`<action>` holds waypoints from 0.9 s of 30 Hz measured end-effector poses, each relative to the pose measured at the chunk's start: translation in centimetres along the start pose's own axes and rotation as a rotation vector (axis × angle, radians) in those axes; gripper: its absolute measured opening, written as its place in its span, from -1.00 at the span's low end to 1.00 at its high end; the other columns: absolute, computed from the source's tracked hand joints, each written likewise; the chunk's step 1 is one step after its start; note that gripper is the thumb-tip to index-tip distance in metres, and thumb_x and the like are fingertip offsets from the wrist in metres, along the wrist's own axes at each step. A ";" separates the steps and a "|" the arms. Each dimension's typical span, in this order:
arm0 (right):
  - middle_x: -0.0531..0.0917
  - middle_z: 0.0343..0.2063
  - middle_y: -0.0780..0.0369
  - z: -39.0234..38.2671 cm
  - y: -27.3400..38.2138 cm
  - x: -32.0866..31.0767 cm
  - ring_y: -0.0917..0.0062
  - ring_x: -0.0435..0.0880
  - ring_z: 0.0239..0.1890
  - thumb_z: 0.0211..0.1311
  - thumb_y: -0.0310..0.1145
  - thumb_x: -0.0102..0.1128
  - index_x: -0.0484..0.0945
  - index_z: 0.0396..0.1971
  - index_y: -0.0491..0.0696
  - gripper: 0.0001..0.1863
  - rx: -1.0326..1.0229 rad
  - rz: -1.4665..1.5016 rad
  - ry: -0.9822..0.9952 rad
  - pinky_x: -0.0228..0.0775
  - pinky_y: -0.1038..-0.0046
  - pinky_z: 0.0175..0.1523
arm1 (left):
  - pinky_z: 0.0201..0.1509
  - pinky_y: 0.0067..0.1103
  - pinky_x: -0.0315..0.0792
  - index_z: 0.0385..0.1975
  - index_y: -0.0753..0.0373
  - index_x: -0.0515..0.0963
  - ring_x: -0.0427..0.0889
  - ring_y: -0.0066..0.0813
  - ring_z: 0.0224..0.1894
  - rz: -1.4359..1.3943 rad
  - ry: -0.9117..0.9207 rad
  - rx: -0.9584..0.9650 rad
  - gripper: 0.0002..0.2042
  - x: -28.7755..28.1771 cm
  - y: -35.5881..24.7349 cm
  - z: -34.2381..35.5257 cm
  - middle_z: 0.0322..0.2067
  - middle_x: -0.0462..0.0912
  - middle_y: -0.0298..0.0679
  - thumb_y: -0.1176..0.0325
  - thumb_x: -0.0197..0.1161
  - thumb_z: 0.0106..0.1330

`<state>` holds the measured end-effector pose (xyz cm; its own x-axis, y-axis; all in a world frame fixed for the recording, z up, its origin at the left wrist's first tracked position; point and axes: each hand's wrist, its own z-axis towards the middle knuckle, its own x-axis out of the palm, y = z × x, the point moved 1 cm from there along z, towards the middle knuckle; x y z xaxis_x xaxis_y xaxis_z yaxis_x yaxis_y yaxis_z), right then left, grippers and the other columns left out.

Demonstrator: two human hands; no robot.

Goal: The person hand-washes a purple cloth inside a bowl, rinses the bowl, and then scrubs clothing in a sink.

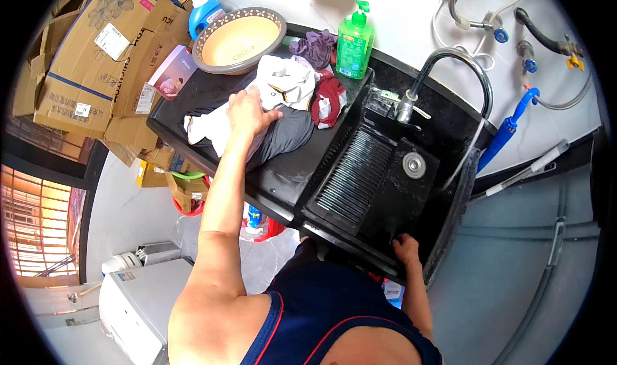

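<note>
My left hand [247, 113] reaches over a pile of clothes on the black counter. Its fingers curl into a white garment [286, 82], and the thumb sticks out to the right. Under and beside it lie a dark grey garment [289, 133], a dark red cloth [329, 98] and a purple cloth [315, 48]. At the near right of the black sink [411, 204], my right hand [406, 248] rests with bent fingers over the front rim. A ribbed washboard slope [357, 175] lies in the sink, left of the round drain [414, 165].
A brown-rimmed basin [241, 40], a blue detergent bottle [204, 14] and a pink box [173, 72] stand behind the pile. A green pump bottle [355, 43] is near the curved faucet [443, 63]. Cardboard [96, 63] leans at left; a blue umbrella [504, 133] hangs right.
</note>
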<state>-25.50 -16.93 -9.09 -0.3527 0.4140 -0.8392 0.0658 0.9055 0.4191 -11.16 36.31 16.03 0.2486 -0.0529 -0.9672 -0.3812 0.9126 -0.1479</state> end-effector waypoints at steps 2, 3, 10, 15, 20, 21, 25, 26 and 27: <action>0.69 -0.27 -0.06 0.1 0.9 -0.5 0.07 0.67 -0.13 0.08 -0.21 0.26 0.64 -0.23 -0.16 -0.65 -0.013 0.019 -0.023 0.49 0.16 0.00 | 0.04 -0.23 0.47 -0.14 0.33 0.57 0.59 -0.03 -0.06 -0.107 -0.024 -0.006 -0.36 1.2 2.2 0.7 -0.23 0.66 -0.04 0.04 0.61 -0.19; 0.69 -0.27 -0.06 0.1 1.0 -0.7 0.07 0.67 -0.13 0.08 -0.21 0.26 0.64 -0.24 -0.16 -0.66 -0.013 0.025 -0.040 0.49 0.16 0.00 | 0.04 -0.23 0.46 -0.20 0.33 0.60 0.61 -0.04 -0.09 -0.167 -0.034 -0.004 -0.40 1.4 2.4 0.9 -0.27 0.67 -0.05 0.05 0.60 -0.19; 0.70 -0.34 -0.03 0.3 -0.2 0.3 0.09 0.69 -0.20 0.08 -0.22 0.26 0.66 -0.29 -0.16 -0.69 0.012 0.099 -0.040 0.51 0.18 -0.05 | -0.18 -0.56 0.52 -0.30 0.36 0.63 0.65 -0.52 -0.32 -0.908 -0.218 -0.255 -0.69 2.0 6.2 0.3 -0.35 0.73 -0.21 0.39 0.50 -0.04; 0.71 -0.33 -0.02 0.0 -0.1 -0.2 0.12 0.70 -0.20 0.09 -0.22 0.26 0.67 -0.29 -0.15 -0.69 0.048 0.118 -0.071 0.52 0.20 -0.05 | -0.27 -0.59 0.47 -0.23 0.43 0.62 0.60 -0.56 -0.38 -0.931 -0.368 -0.455 -0.67 1.9 8.7 0.4 -0.34 0.70 -0.23 0.29 0.40 0.12; 0.71 -0.30 -0.01 0.5 -1.0 0.6 0.12 0.69 -0.17 0.10 -0.17 0.25 0.68 -0.28 -0.13 -0.67 0.060 0.072 -0.006 0.51 0.21 -0.02 | 0.08 -0.34 0.47 0.25 0.47 0.22 0.58 -0.02 -0.02 -0.357 -0.126 -0.027 0.02 -0.6 4.5 -2.2 -0.04 0.58 0.13 0.02 0.58 -0.18; 0.71 -0.30 0.00 0.5 -1.2 0.8 0.12 0.69 -0.16 0.11 -0.16 0.24 0.68 -0.27 -0.13 -0.66 0.065 0.054 0.015 0.51 0.21 -0.01 | 0.24 -0.23 0.40 0.36 0.45 0.08 0.46 0.11 0.19 -0.302 0.015 -0.045 0.17 -0.9 2.9 -2.8 0.13 0.47 0.19 -0.01 0.62 -0.25; 0.70 -0.29 -0.01 0.7 -0.7 1.1 0.12 0.68 -0.13 0.11 -0.15 0.25 0.68 -0.27 -0.11 -0.66 0.053 0.041 0.036 0.49 0.20 0.03 | 0.23 0.10 0.29 0.44 0.41 -0.24 0.07 0.17 0.42 0.047 0.117 -0.078 0.46 -0.6 -1.5 -4.1 0.39 0.00 0.24 -0.15 0.66 -0.38; 0.70 -0.29 -0.01 0.6 -0.9 1.2 0.12 0.68 -0.13 0.11 -0.16 0.25 0.68 -0.27 -0.11 -0.67 0.052 0.029 0.051 0.48 0.20 0.04 | 0.21 0.11 0.30 0.44 0.40 -0.23 0.10 0.19 0.40 0.061 0.132 -0.090 0.41 -0.8 -2.0 -3.9 0.39 0.00 0.24 -0.09 0.67 -0.34; 0.70 -0.28 -0.01 0.7 -0.5 1.0 0.12 0.67 -0.12 0.11 -0.16 0.25 0.68 -0.27 -0.11 -0.67 0.049 0.020 0.063 0.48 0.20 0.04 | 0.20 0.12 0.31 0.44 0.40 -0.21 0.13 0.20 0.39 0.077 0.144 -0.099 0.37 -0.9 -2.3 -3.6 0.39 0.01 0.23 -0.03 0.67 -0.30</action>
<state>-25.21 -16.89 -10.38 -0.4092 0.4271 -0.8063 0.1187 0.9011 0.4171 -13.74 32.84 16.50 0.0877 -0.0487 -0.9950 -0.4818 0.8721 -0.0851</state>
